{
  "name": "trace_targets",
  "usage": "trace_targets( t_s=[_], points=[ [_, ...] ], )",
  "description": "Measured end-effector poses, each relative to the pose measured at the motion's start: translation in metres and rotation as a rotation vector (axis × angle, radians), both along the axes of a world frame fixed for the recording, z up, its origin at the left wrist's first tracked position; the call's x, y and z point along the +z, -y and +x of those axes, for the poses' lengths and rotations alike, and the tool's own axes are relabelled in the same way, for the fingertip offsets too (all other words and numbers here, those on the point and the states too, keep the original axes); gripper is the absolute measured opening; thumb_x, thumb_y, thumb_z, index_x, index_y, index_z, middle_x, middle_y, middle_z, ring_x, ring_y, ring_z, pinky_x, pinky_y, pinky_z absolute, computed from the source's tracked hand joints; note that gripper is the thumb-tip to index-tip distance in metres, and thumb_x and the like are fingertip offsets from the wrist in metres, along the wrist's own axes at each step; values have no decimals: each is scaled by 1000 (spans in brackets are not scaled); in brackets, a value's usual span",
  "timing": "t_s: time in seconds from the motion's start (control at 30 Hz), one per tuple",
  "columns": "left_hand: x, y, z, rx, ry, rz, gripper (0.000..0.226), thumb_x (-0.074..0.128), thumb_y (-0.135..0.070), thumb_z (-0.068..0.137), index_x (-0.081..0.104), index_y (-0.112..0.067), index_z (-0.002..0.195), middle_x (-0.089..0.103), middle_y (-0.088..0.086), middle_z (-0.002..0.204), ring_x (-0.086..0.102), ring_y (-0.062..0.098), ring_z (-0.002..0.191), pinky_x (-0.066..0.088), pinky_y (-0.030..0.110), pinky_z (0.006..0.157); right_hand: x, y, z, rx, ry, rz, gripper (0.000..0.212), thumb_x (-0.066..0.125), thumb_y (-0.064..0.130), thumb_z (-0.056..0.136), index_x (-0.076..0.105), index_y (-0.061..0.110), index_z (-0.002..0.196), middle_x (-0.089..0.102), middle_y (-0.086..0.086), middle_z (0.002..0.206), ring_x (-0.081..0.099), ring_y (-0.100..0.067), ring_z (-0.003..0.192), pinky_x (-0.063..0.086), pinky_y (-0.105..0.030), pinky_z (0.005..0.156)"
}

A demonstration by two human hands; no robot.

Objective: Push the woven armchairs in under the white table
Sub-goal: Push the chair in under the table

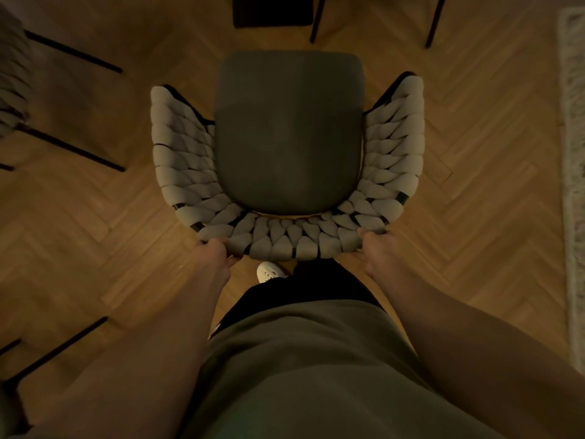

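Observation:
A woven armchair (285, 236) with a pale braided back and arms and a grey-green seat cushion stands right below me, seen from above, its seat facing away. My left hand (215, 251) grips the left end of the curved backrest rim. At the rim's right end my right hand (375, 245) holds on in the same way. The white table is not in view.
Another woven chair (12, 74) with black legs stands at the far left. Thin black legs (318, 20) and a dark block (272, 11) show at the top edge. A pale rug (574, 153) runs along the right. Herringbone wood floor surrounds the chair.

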State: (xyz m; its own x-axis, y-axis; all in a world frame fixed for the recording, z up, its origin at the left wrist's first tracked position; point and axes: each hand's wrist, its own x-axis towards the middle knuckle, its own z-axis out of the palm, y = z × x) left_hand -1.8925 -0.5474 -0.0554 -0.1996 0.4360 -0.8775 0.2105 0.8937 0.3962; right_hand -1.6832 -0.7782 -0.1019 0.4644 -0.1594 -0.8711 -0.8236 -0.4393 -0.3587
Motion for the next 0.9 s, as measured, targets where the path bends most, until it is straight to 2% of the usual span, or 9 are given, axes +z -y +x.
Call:
trace_targets(
  t_s=[0.1,0.17,0.23,0.43,0.57,0.67,0.77,0.9],
  points=[
    [-1,-19,18,15,7,10,53,52,-1,96,42,-10,147,54,17,138,63,36,114,60,52,80,-3,-17,22,31,20,9,58,77,37,72,61,19,125,70,-5,112,70,-28,96,61,-50,83],
    [-1,-30,33,5,22,12,52,51,1,97,41,-8,147,55,14,131,62,36,113,58,54,86,-12,-26,38,50,39,14,62,75,44,65,63,20,120,71,-4,111,70,-28,95,61,-49,83],
    [-5,-42,47,-7,52,20,50,50,2,97,42,-7,146,56,15,129,62,36,109,57,55,88,-19,-38,56,77,58,11,58,76,46,64,64,20,115,71,-5,110,70,-28,93,61,-49,81],
    [-9,-90,93,-33,68,26,49,53,0,97,43,-6,145,53,18,138,62,37,111,57,55,86,5,-95,110,75,56,-13,45,78,31,83,63,13,121,69,-6,110,70,-28,88,62,-44,78],
    [-11,-126,124,-61,108,-9,49,52,-3,100,40,-8,148,51,17,139,61,37,108,57,50,81,3,-129,144,42,43,32,49,76,29,85,60,14,127,67,-6,117,69,-26,91,61,-36,70],
    [-13,-150,144,-74,136,-24,49,52,-3,99,42,-10,147,53,17,138,62,36,107,58,49,77,1,-151,168,46,36,14,49,76,34,83,60,14,125,68,-7,116,69,-27,92,61,-44,81],
    [-16,-171,160,-60,157,-39,50,54,-4,99,42,-12,147,53,17,140,62,36,111,59,50,75,10,-176,186,27,22,35,43,70,26,91,57,10,129,64,-4,117,66,-29,103,58,-50,89],
    [-17,-193,178,-45,157,-38,51,54,-3,98,42,-11,147,53,15,139,61,37,116,58,53,84,15,-201,205,6,11,76,43,63,15,98,50,5,138,61,-10,131,64,-26,102,60,-43,83]
  ],
)
